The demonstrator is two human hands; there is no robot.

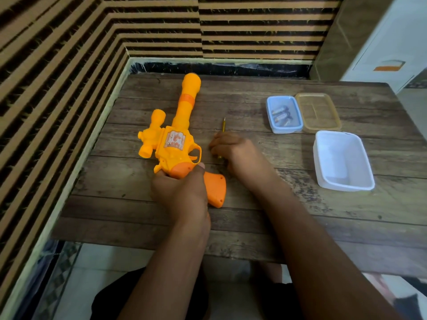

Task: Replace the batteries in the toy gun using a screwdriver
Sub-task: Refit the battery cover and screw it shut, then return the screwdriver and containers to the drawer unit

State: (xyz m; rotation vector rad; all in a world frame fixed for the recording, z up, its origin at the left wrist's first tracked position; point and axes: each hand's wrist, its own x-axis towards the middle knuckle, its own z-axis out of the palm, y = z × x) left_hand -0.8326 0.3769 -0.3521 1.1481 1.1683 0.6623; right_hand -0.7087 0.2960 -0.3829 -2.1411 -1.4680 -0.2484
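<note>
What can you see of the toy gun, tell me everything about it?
The toy gun looks like glossy yellow-orange plastic, with a darker orange grip and barrel band, a scope on top, a trigger guard and a sticker on its side. It lies flat on the wooden table, barrel pointing away toward the wall. The left hand grips its handle.

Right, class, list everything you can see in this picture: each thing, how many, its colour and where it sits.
toy gun: one, yellow and orange, left of centre
screwdriver: one, yellow, just right of the gun
blue box: one, pale blue, far right
batteries: several, count unclear, silvery, inside it
amber tray: one, translucent amber, beside the blue box's right
white box: one, white, right side, nearer than those
table: one, brown wood, under everything
left hand: one, grips the gun's orange handle
right hand: one, fingers curled over the screwdriver
</note>
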